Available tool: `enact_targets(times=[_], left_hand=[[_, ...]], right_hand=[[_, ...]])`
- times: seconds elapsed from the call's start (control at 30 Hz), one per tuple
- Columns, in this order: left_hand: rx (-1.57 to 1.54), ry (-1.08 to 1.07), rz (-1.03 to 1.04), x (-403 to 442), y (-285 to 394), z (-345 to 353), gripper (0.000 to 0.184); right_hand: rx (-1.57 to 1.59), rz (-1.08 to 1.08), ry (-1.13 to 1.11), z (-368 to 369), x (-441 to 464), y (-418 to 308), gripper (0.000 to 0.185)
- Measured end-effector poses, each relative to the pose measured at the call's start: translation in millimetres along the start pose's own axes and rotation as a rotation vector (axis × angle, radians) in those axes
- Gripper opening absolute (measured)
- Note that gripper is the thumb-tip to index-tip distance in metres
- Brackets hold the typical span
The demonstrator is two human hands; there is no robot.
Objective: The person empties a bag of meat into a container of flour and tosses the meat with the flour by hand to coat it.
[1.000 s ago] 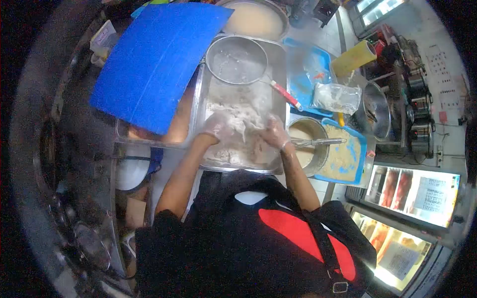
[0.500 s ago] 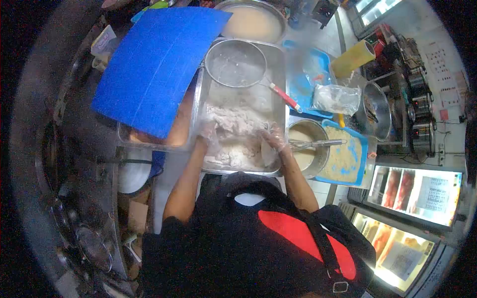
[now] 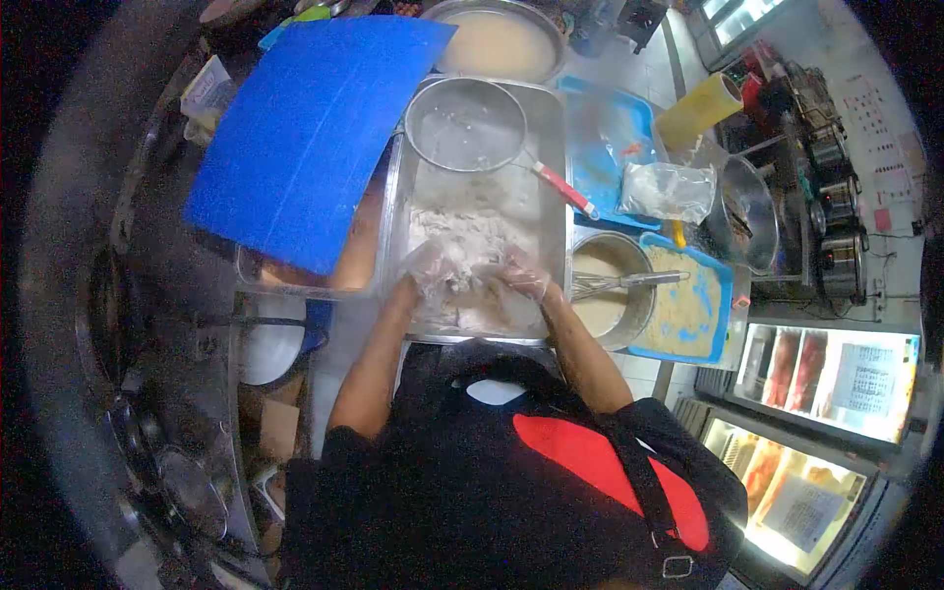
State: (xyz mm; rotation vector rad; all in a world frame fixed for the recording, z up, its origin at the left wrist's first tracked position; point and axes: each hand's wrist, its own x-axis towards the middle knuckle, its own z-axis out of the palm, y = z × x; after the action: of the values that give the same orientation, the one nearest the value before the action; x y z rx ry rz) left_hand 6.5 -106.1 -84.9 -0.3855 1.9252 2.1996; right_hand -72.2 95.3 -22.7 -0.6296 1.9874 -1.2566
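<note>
Both hands are in clear plastic gloves inside a deep metal tray [image 3: 557, 226] of white flour. My left hand [image 3: 429, 265] is on the left side of a flour-coated clump [image 3: 468, 264], its fingers curled in against it. From the right, my right hand [image 3: 523, 273] closes on the same clump, with fingertips partly hidden by flour. What lies under the coating cannot be made out. More floury lumps [image 3: 447, 224] lie just beyond the hands. A round mesh sieve [image 3: 467, 123] with a red-and-white handle rests across the tray's far end.
Right of the tray stands a pot [image 3: 639, 313] of pale batter with a whisk [image 3: 602, 284] in it. Beyond are a blue tray of crumbs [image 3: 678, 329], another blue tray [image 3: 590, 147] and a plastic bag [image 3: 669, 192]. A blue board [image 3: 315, 138] covers a container at left. A batter bowl [image 3: 501, 44] stands behind.
Both hands have moved inward toward each other, bringing the floury material together between them. The flour near the front of the tray is disturbed. The sieve stays in place.
</note>
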Motion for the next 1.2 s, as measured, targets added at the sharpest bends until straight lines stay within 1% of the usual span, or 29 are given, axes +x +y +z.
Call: enact_targets(times=[0.07,0.1,0.13,0.2,0.23,0.27,0.33,0.4,0.47,0.57,0.67,0.73,0.8,0.87,0.9,0.93,1.0,1.03,1.13,1.17,1.2], left_hand=[[-0.158,0.051,-0.031,-9,-12,-8,0.028],[-0.218,0.081,-0.035,-14,-17,-12,0.028],[-0.269,0.106,-0.035,-19,-19,-17,0.028],[-0.322,0.142,-0.034,-22,-23,-25,0.028],[-0.327,0.151,-0.029,-22,-23,-29,0.028],[-0.328,0.159,-0.028,-23,-23,-30,0.028],[-0.330,0.159,-0.022,-20,-23,-30,0.027],[-0.330,0.148,-0.019,-19,-21,-29,0.027],[-0.331,0.134,-0.027,-19,-19,-27,0.027],[-0.306,0.091,-0.025,-17,-11,-24,0.027],[-0.291,0.042,-0.007,-13,3,-22,0.027],[-0.342,0.010,0.006,-12,11,-20,0.027],[-0.470,-0.029,0.027,-11,19,-17,0.027],[-0.638,-0.089,0.083,-10,24,-20,0.027],[-0.680,-0.113,0.119,-9,22,-25,0.027],[-0.693,-0.163,0.191,-6,7,-34,0.028],[0.275,-0.029,0.008,7,9,-37,0.027],[0.758,0.030,-0.085,13,10,-35,0.028],[0.662,-0.038,0.220,-2,52,15,0.033],[1.082,-0.031,0.502,10,24,14,0.031],[0.898,0.062,0.353,2,44,23,0.029]], right_hand=[[-0.138,0.100,-0.007,-2,3,15,0.033],[-0.079,0.047,0.094,1,7,50,0.030],[-0.018,-0.005,0.193,7,13,104,0.028],[-0.078,0.057,0.242,4,9,102,0.026],[-0.199,0.171,0.187,-9,-4,38,0.027],[-0.318,0.286,0.127,-15,-12,1,0.028],[0.032,0.306,0.126,-10,-8,15,0.028],[-0.034,0.133,0.173,-12,-4,18,0.028],[-0.510,-0.221,0.259,-12,-4,12,0.028],[-0.882,0.119,0.290,-10,-8,-17,0.025],[-0.190,-0.330,0.197,-16,-14,-53,0.019],[-0.020,-0.417,0.153,-14,-14,-58,0.015],[-0.155,-0.311,0.156,-10,-12,-57,0.012],[-0.215,-0.048,0.133,-12,-8,-18,0.024],[-0.245,0.079,0.109,-14,-4,-12,0.031],[0.000,0.002,0.073,-14,-4,-6,0.030],[0.496,-0.129,0.011,-14,-12,-14,0.028],[0.163,0.038,-0.002,-24,-19,-50,0.027],[0.418,-0.061,0.006,-14,1,10,0.024],[0.493,0.024,0.069,-12,2,6,0.023],[0.567,0.111,0.132,-9,1,-4,0.022]])
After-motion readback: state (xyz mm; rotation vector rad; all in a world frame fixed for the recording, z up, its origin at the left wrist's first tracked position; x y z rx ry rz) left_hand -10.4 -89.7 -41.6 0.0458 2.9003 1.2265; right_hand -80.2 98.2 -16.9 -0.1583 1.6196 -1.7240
